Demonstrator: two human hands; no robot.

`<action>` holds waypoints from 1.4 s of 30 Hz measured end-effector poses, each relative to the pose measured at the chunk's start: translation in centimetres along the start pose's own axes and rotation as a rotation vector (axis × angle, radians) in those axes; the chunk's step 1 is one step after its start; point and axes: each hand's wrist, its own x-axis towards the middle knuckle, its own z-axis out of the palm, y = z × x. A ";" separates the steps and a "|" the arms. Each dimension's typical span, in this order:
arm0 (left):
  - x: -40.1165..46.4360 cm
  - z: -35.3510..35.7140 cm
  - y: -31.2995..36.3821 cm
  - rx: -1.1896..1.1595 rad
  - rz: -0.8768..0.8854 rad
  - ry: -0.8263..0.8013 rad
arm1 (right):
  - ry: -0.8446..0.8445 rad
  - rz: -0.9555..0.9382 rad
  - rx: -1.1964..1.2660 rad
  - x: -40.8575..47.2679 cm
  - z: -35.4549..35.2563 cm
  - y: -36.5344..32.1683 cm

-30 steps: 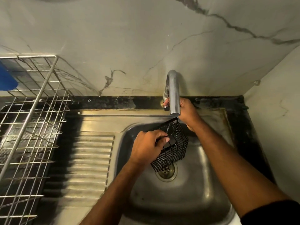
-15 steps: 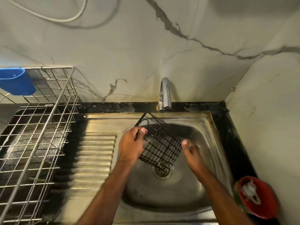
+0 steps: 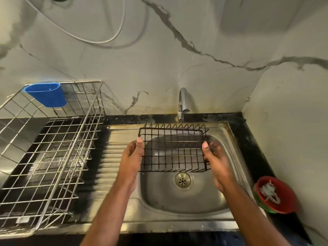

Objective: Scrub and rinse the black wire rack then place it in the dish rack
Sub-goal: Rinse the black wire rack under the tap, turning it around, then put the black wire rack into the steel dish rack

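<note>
Both hands, left hand (image 3: 132, 155) and right hand (image 3: 213, 157), pinch the black wire rack (image 3: 173, 148) by its sides, level above the sink (image 3: 186, 201); rinsing looks done; next comes carrying it left of the sink into the dish rack (image 3: 53, 153).

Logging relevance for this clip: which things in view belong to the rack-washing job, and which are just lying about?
Belongs to the job:
black wire rack, held by left hand and right hand
sink
tap
dish rack

Lying about:
blue cup hung on the dish rack
red bowl
white cable
</note>
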 end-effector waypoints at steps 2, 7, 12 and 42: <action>-0.4 -0.9 0.1 0.151 0.007 -0.094 | 0.027 -0.066 0.056 -0.7 -0.3 -0.7; -0.1 -1.6 -1.5 0.539 0.147 -0.125 | 0.098 -0.091 -0.105 -2.1 -0.8 -0.9; 0.5 -2.4 -2.7 0.528 0.153 -0.174 | 0.189 -0.088 -0.213 -3.7 -0.5 -0.7; -0.2 -14.8 17.1 0.096 0.401 -0.159 | -0.112 -0.553 -0.265 -12.8 12.6 -15.3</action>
